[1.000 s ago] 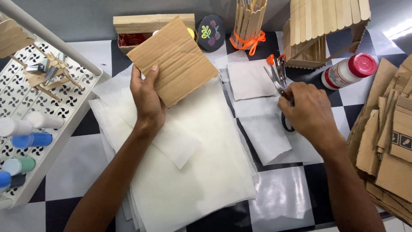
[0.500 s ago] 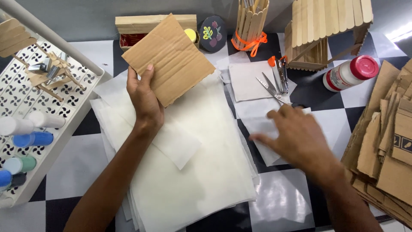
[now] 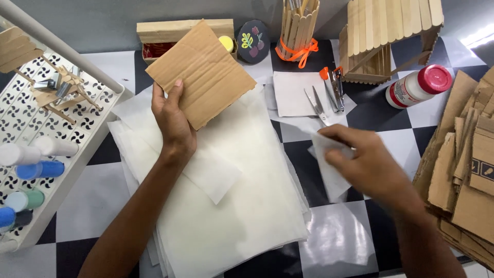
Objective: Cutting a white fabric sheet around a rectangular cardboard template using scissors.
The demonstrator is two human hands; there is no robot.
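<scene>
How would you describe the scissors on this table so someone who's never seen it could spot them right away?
Start at the popsicle-stick house at the back right of the checkered table. Just in front of its left corner, on a white paper square, lie the scissors. Their orange handles and open metal blades set them apart from the plain paper and brown cardboard around them.

Blurred by motion: right hand (image 3: 370, 167), so its grip on the small white sheet (image 3: 329, 170) unreadable. Cut off by the right edge: cardboard scrap pile (image 3: 463, 170). Cut off at top: stick-built house (image 3: 386, 36), stick cup (image 3: 297, 25). Half hidden behind the cardboard square (image 3: 200, 74): wooden box (image 3: 175, 33). Cropped at left: paint bottles (image 3: 31, 170).
</scene>
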